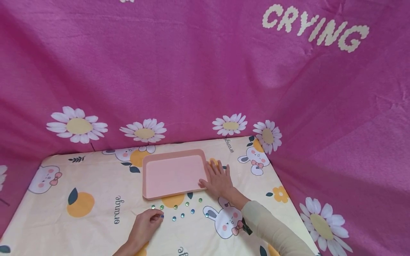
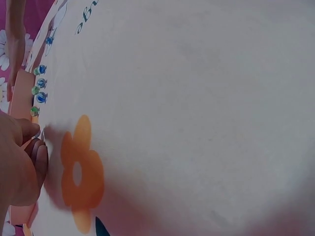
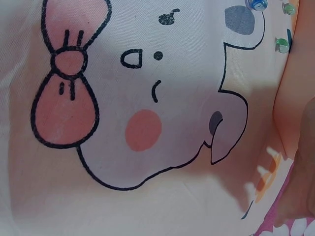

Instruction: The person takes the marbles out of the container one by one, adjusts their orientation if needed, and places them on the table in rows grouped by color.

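In the head view my left hand [image 1: 145,227] pinches a blue glass marble [image 1: 162,216] between thumb and forefinger, low over the cloth. The left wrist view has the curled fingers [image 2: 39,157] at its left edge, hiding most of that marble. A row of green marbles [image 1: 175,207] lies along the near side of a pink rectangular tray [image 1: 174,174]. Nearer to me are several blue marbles [image 1: 182,215], one of them apart at the right. My right hand [image 1: 219,179] rests at the tray's right side, fingers spread, thumb over the rim.
A cream cloth [image 1: 99,177] printed with rabbits, oranges and flowers covers the table. Magenta fabric [image 1: 192,71] with daisies hangs behind it and along the right side. Something small and black [image 1: 246,227] shows beside the right sleeve [image 1: 272,227].
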### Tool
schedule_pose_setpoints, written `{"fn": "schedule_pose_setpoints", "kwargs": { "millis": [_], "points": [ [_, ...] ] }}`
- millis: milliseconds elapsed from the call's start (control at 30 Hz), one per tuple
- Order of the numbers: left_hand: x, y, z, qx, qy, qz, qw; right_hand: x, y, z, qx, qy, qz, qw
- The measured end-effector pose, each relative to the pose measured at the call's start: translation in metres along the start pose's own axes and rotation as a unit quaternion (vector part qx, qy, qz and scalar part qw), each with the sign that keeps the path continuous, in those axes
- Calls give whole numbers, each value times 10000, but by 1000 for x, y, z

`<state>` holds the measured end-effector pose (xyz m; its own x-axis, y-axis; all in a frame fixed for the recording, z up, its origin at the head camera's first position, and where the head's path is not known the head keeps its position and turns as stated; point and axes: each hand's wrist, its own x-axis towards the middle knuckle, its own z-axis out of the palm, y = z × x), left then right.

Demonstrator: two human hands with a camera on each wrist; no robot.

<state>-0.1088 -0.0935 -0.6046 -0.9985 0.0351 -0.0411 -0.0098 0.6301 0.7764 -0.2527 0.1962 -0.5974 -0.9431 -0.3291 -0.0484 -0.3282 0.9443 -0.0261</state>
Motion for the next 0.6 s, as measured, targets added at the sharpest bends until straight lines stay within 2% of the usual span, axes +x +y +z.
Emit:
{"fn": "schedule_pose_setpoints", "kwargs": {
  "millis": [133, 600],
  "points": [
    [0, -2, 1, 131, 19, 74, 9999, -1, -1, -3, 19, -53, 19, 10000],
    [0, 2, -1, 425, -206, -174, 9987, -1, 0, -1, -73, -66, 35, 9999]
  ]
}}
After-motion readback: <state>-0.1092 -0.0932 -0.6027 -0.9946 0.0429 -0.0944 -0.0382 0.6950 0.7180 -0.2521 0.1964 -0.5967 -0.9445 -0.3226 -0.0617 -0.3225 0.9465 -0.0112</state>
